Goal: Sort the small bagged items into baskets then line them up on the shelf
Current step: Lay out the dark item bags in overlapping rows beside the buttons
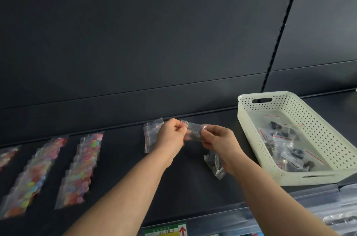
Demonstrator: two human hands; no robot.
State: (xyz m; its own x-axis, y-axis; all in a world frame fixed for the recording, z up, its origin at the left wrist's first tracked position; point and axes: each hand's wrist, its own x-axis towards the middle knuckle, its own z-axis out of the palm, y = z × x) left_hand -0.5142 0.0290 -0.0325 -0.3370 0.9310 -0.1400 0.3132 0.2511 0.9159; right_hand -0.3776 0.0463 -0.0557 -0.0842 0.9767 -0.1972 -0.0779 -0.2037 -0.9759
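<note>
Red upward arrow (pixel 182 231) on the shelf-edge label (pixel 164 231); remaining print illegible.
</note>
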